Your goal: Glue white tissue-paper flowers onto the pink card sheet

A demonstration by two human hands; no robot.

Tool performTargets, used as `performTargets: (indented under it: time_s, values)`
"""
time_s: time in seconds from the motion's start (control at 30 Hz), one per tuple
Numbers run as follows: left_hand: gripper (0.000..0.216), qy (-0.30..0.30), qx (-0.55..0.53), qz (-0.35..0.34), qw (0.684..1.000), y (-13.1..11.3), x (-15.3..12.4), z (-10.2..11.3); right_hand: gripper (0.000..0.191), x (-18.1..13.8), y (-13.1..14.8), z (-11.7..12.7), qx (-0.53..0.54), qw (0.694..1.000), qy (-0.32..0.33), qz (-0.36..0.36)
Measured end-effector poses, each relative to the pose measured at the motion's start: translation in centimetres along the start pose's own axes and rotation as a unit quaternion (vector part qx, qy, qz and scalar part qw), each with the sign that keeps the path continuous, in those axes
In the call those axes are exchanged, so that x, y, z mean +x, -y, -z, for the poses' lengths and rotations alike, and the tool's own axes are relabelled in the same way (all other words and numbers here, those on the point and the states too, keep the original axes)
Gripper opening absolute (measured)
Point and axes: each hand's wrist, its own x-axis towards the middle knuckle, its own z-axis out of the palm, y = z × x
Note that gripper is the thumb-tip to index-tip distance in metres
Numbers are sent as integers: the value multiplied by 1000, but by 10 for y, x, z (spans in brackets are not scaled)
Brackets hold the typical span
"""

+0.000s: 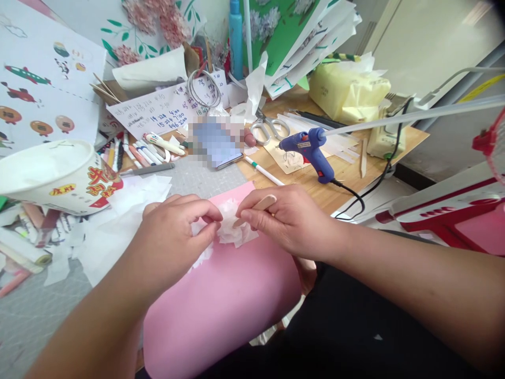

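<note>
My left hand (179, 231) pinches the left edge of a small crumpled piece of white tissue paper (232, 226), thumb and forefinger closed on it. My right hand (284, 218) grips the tissue's right side and holds a flat wooden stick (256, 206) that lies slanted across its fingers. Both hands hover over a pink sheet (221, 300) that curls over the desk's near edge.
A blue glue gun (311, 150) with a black cord, scissors (270, 129), a phone (216, 142), several pens (145, 152), a paper cup (59, 176), loose white tissue sheets (118, 221), a yellow tissue pack (347, 92) and stacked papers (300, 37) crowd the desk. A red and white object (453, 210) lies at the right.
</note>
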Motion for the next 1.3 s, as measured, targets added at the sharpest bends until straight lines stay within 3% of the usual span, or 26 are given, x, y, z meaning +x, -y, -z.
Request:
performTargets:
  time_s: [0.13,0.37,0.73,0.97,1.13,1.3]
  values:
    - [29,12,12,-7,1000,-1,0,-1,30,1,2,-1,-21,1000,4,14]
    - [27,11,22,-16,1000,-2,0,-4,27,-2,2,0,-19,997,-50,52]
    - [27,37,42,-15,998,0,-1,-5,28,2,6,-5,-29,999,33,-13]
    - [28,37,42,-12,998,4,0,-4,31,3,0,9,110,990,-87,-33]
    - [28,24,25,-31,999,7,0,-2,30,1,-2,17,110,987,-108,-43]
    - [28,8,-1,-49,999,3,-1,-5,31,-3,-1,19,95,990,-91,-42]
